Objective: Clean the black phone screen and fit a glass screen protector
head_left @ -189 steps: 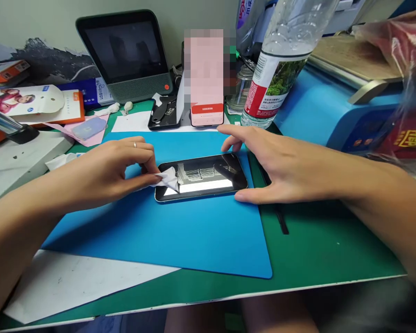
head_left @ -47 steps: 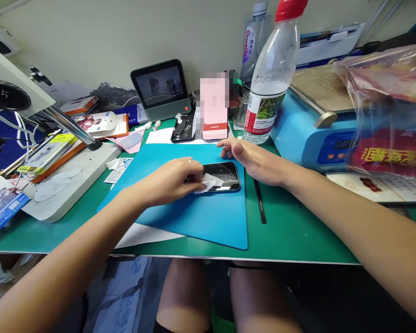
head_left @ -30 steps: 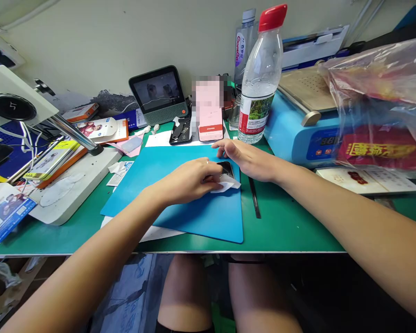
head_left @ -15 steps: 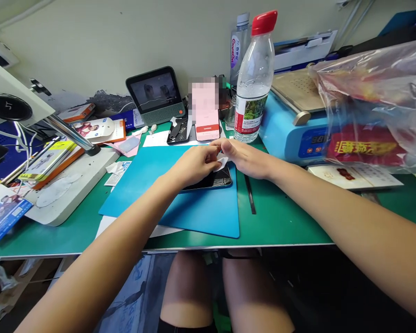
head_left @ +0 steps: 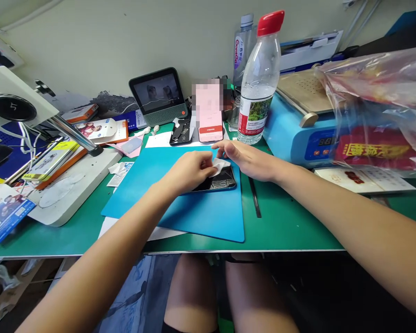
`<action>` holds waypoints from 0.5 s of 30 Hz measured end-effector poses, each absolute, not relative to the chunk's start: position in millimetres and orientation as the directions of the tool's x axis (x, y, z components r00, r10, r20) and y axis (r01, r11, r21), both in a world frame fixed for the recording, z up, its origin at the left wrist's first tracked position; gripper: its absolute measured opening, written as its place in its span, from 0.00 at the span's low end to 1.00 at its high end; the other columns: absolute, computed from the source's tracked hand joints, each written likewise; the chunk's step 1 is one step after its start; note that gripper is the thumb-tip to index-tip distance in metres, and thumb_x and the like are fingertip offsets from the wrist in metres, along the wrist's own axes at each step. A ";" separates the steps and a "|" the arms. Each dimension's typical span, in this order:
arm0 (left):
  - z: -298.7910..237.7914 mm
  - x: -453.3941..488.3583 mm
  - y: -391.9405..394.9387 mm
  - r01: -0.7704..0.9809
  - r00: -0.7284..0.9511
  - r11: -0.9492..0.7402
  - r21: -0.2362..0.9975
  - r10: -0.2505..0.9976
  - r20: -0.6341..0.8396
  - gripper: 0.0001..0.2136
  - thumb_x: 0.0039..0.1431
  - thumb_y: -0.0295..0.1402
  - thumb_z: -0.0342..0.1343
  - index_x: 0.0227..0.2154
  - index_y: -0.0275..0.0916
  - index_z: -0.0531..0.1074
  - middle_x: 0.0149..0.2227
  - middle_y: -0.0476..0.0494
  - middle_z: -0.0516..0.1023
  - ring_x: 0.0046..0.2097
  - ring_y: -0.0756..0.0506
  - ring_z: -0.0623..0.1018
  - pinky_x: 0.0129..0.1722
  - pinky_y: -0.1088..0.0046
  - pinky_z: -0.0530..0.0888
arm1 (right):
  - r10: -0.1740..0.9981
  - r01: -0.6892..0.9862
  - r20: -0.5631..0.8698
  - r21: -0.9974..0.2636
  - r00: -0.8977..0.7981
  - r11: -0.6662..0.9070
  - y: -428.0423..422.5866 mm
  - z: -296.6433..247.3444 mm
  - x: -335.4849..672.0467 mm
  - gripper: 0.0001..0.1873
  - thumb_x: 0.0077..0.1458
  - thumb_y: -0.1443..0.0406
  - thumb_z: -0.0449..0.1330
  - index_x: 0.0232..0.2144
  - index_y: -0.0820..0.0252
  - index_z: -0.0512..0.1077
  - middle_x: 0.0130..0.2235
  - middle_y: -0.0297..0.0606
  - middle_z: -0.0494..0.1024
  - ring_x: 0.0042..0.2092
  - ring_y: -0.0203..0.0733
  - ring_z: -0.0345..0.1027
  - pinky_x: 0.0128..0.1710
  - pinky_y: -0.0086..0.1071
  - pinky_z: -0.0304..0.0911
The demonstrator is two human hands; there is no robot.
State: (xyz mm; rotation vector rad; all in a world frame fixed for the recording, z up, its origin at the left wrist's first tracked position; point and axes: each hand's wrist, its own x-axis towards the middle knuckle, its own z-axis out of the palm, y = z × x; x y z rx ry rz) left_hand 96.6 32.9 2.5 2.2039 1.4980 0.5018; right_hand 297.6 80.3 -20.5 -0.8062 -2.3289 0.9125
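A black smartphone (head_left: 225, 180) lies on a blue mat (head_left: 208, 217), its screen marked by pale lines near the right end. My left hand (head_left: 191, 171) is closed on a crumpled white tissue (head_left: 222, 165), held against the phone's glass, and it covers the left part of the phone. My right hand (head_left: 248, 159) hovers by the phone's far right corner with its fingers stretched out, holding nothing that I can see. To the right of the mat, a thin dark strip-like tool (head_left: 254, 198) rests on the green table.
Behind the mat stand a pink-screened phone (head_left: 211, 125), a smart display (head_left: 158, 96) and a red-capped bottle (head_left: 258, 88). A blue heating machine (head_left: 294, 138) and a plastic bag (head_left: 384, 106) crowd the right. A microscope stand base (head_left: 69, 192) occupies the left.
My left hand has drawn slightly toward me and away from my right hand, so more of the tissue and the phone's screen shows. The view has shifted a little.
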 end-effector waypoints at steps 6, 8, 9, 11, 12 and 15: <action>1.8 109.2 56.1 0.762 0.349 -0.312 0.567 0.936 0.045 0.10 0.55 0.29 0.59 0.23 0.41 0.64 0.24 0.52 0.70 0.27 0.48 0.67 0.29 0.70 0.58 | 0.665 0.293 0.241 -0.756 -0.707 0.586 80.3 -19.8 298.7 0.49 0.57 0.31 0.31 0.50 0.56 0.73 0.49 0.46 0.76 0.52 0.55 0.68 0.55 0.45 0.61; 3.2 96.1 55.3 0.772 0.322 -0.282 0.570 0.946 0.032 0.11 0.54 0.31 0.59 0.21 0.41 0.63 0.24 0.52 0.69 0.28 0.48 0.67 0.29 0.70 0.59 | 0.689 0.324 0.237 -0.748 -0.685 0.579 78.7 -19.0 299.7 0.50 0.56 0.30 0.31 0.50 0.57 0.73 0.48 0.47 0.76 0.52 0.56 0.69 0.54 0.46 0.61; 4.4 86.8 53.0 0.779 0.304 -0.263 0.569 0.952 0.025 0.12 0.54 0.32 0.59 0.21 0.41 0.63 0.23 0.52 0.69 0.27 0.48 0.67 0.29 0.70 0.59 | 0.698 0.342 0.231 -0.742 -0.678 0.577 78.0 -18.5 300.2 0.50 0.56 0.30 0.30 0.49 0.57 0.73 0.47 0.47 0.76 0.51 0.56 0.69 0.54 0.46 0.61; 7.6 65.2 45.9 0.793 0.276 -0.228 0.565 0.961 -0.001 0.12 0.54 0.35 0.60 0.20 0.41 0.63 0.22 0.52 0.68 0.27 0.48 0.66 0.29 0.70 0.60 | 0.709 0.369 0.213 -0.734 -0.672 0.570 76.9 -17.3 301.0 0.50 0.56 0.30 0.29 0.49 0.56 0.73 0.46 0.47 0.76 0.50 0.56 0.69 0.53 0.46 0.62; 9.4 54.1 41.9 0.800 0.264 -0.210 0.561 0.965 -0.015 0.13 0.54 0.36 0.60 0.20 0.41 0.63 0.22 0.52 0.67 0.27 0.48 0.65 0.29 0.70 0.60 | 0.710 0.376 0.204 -0.733 -0.674 0.568 76.6 -16.7 301.2 0.50 0.56 0.31 0.29 0.49 0.56 0.73 0.46 0.47 0.76 0.50 0.56 0.69 0.52 0.46 0.62; 13.9 27.5 32.1 0.813 0.230 -0.161 0.560 0.972 -0.055 0.13 0.53 0.38 0.60 0.20 0.41 0.63 0.21 0.52 0.66 0.27 0.49 0.64 0.28 0.70 0.59 | 0.708 0.383 0.191 -0.730 -0.680 0.566 76.6 -15.9 301.6 0.50 0.56 0.30 0.29 0.48 0.56 0.73 0.47 0.48 0.77 0.50 0.56 0.69 0.52 0.47 0.62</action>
